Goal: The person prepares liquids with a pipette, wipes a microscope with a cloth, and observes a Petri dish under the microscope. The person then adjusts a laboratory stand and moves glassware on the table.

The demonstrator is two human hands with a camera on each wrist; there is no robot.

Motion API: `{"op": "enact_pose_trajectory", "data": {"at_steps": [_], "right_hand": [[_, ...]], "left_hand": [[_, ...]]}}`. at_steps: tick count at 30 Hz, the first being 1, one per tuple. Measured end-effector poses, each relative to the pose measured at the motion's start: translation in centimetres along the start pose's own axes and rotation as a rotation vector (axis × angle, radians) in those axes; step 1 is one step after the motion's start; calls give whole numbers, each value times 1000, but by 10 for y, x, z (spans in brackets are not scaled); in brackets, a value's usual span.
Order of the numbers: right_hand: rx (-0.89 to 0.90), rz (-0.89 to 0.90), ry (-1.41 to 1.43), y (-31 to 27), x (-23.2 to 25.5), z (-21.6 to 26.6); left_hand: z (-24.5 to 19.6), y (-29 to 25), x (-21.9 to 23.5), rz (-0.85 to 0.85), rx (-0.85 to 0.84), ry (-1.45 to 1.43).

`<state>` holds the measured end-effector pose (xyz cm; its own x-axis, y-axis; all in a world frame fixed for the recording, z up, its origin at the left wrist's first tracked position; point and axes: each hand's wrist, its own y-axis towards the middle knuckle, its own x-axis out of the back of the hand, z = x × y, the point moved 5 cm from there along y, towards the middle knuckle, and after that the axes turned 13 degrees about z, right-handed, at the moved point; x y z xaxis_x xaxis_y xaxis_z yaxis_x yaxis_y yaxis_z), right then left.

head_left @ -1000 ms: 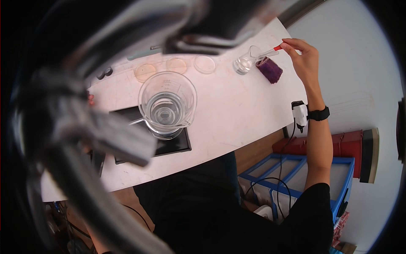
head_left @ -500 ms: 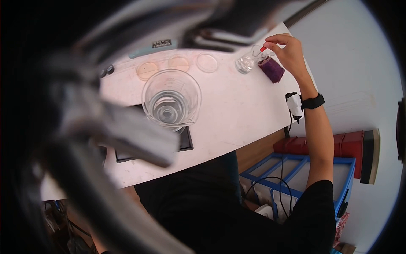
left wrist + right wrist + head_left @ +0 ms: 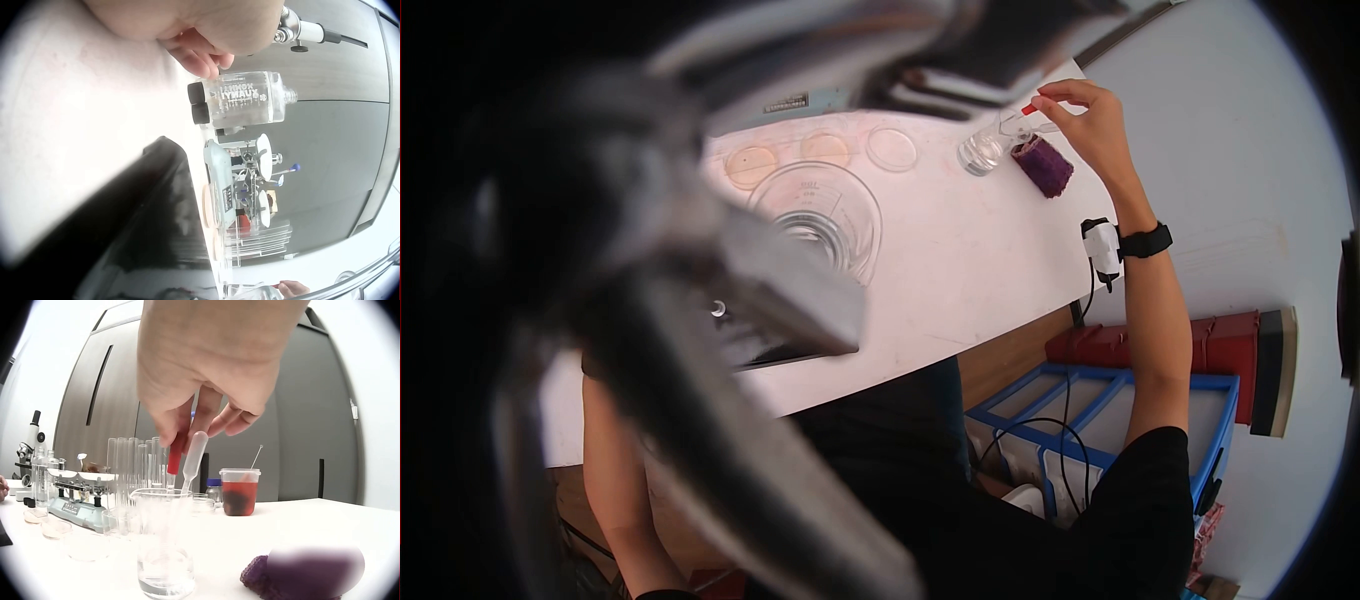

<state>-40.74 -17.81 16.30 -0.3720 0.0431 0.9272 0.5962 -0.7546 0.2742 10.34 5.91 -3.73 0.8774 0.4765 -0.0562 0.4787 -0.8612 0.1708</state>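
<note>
In the right wrist view my right hand (image 3: pixel 212 369) pinches the red bulb of a dropper (image 3: pixel 177 453) from above. The dropper's glass tube points down into a small glass beaker (image 3: pixel 165 569) of clear liquid. A translucent plastic pipette (image 3: pixel 195 456) leans in the same beaker. Beside it lies a purple chunk (image 3: pixel 300 572) with rough skin, like purple sweet potato. My left hand (image 3: pixel 187 28) shows at the top of the left wrist view, fingers loosely bent with nothing in them, near clear bottles with black caps (image 3: pixel 197 94). In the head view that hand is hidden behind a blurred dark stand.
A large beaker (image 3: pixel 850 205) of clear liquid stands mid-table, with petri dishes (image 3: pixel 891 149) behind it. The blurred stand (image 3: pixel 730 400) blocks much of the head view's left. A balance (image 3: pixel 78 512), upright test tubes (image 3: pixel 122 469) and a tub of red liquid (image 3: pixel 239 494) stand farther back.
My right hand has moved left with the dropper, bringing it from a slant beside the small beaker to over it. My left forearm has come into view, and the blurred stand has shifted right.
</note>
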Motion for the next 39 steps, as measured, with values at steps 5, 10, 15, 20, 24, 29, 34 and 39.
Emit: {"op": "enact_pose_trajectory", "data": {"at_steps": [5,10,15,20,24,29,34,39], "right_hand": [[-29,3,26,1,2,-8],[-35,1,36,3,3,-10],[-10,-14,32,4,9,-12],[-15,-23,-8,3,10,-10],[8,-42,-48,2,11,-6],[-17,-43,-1,4,11,-15],[-17,-50,10,7,13,-16],[-17,-59,-30,5,14,-11]], "left_hand": [[-1,1,-4,-22,30,35],[11,5,-2,-2,24,-27],[9,5,-7,18,-10,10],[13,8,-7,1,26,31],[9,11,-7,9,-26,50],[8,10,-9,32,1,91],[-31,-14,-52,-197,259,-101],[-41,-17,-54,-45,165,61]]}}
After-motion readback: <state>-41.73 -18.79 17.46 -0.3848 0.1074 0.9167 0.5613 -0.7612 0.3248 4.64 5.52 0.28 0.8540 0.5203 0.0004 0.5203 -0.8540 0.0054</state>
